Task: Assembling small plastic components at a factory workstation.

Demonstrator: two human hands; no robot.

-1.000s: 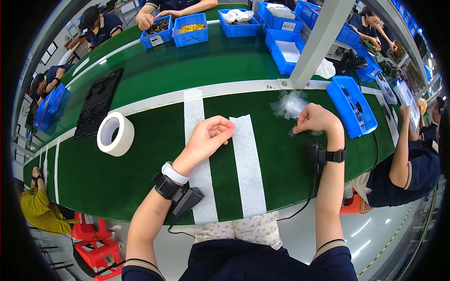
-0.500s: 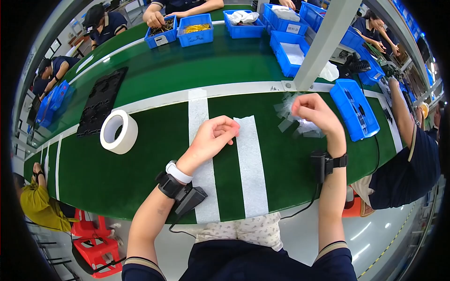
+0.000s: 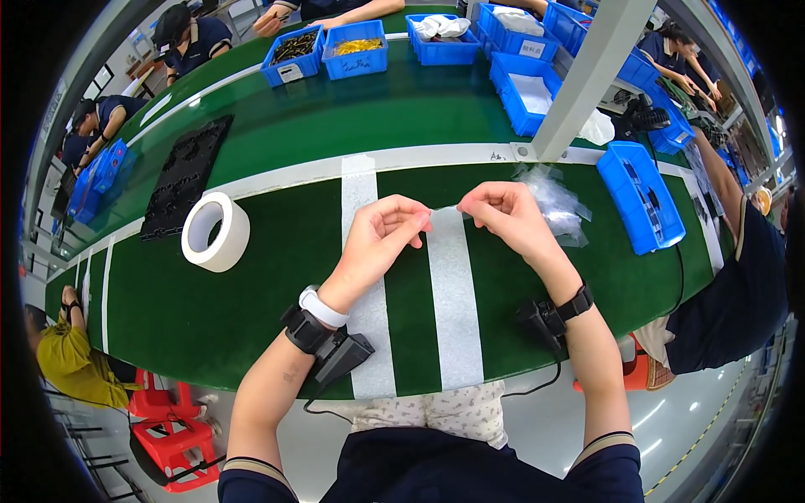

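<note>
My left hand (image 3: pixel 387 235) and my right hand (image 3: pixel 507 216) face each other above the green table, each closed in a pinch. Their fingertips meet the two sides of the far end of a white strip (image 3: pixel 455 293) that runs toward the table's near edge. A thin, faint edge shows between the pinches, but I cannot tell whether it is the strip or a clear film. Left of it, a second white strip (image 3: pixel 369 335) passes beneath my left hand. Beyond my right hand lies a crumpled heap of clear plastic film (image 3: pixel 560 205).
A roll of white tape (image 3: pixel 235 241) stands at the left, beside a black moulded tray (image 3: pixel 186 178). Blue bins (image 3: pixel 641 210) line the right and far side. A grey post (image 3: pixel 587 92) rises at the back right. Co-workers sit around the table.
My right hand has come left and nearer from the plastic film heap, meeting the left hand's level at the strip's far end. My left hand has barely moved.
</note>
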